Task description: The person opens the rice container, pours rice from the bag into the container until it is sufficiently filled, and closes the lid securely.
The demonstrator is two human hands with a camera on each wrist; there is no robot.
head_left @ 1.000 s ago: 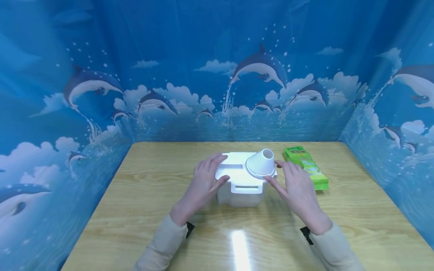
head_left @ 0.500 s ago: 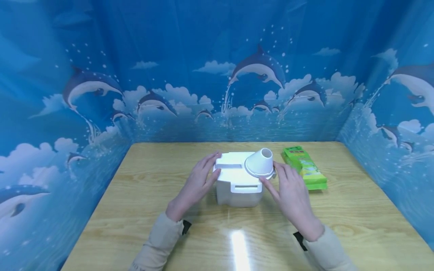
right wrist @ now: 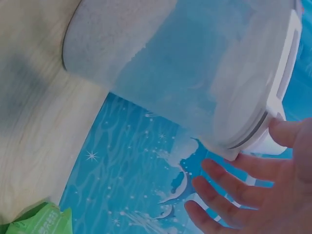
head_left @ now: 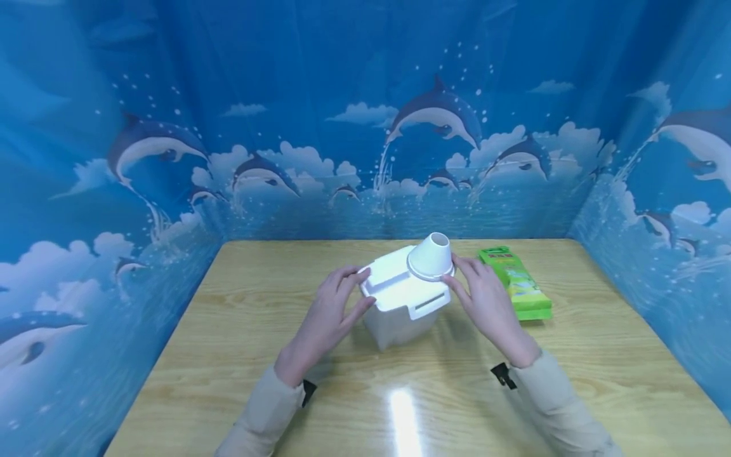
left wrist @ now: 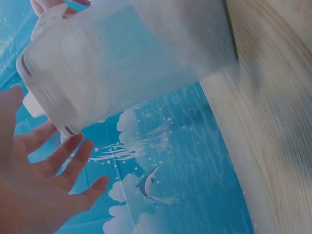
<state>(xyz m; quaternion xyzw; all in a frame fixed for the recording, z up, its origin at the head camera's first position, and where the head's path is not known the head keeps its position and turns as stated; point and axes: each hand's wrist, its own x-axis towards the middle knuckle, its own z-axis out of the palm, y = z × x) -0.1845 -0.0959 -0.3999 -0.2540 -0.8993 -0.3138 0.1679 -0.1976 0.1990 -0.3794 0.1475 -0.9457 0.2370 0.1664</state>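
A translucent storage container (head_left: 400, 327) stands turned at an angle in the middle of the table. On top is its white lid (head_left: 385, 295), with a cone-shaped white spout (head_left: 429, 259) at the right end and a slotted clasp at the front. The left hand (head_left: 325, 311) holds the lid's left end, thumb at the front and fingers behind. At the right end, the right hand (head_left: 488, 308) grips the rim beside the spout between thumb and forefinger; its other fingers spread loosely in the right wrist view. Pale grainy contents (right wrist: 114, 31) show through the container wall.
A green printed packet (head_left: 516, 282) lies on the wooden table (head_left: 240, 343), just beyond the right hand. A blue dolphin-print curtain (head_left: 297, 127) surrounds the table's back and sides.
The container has turned anticlockwise, its spout end moving away from the person and its front clasp swinging right. Both hands moved along with it, keeping to the lid's ends.
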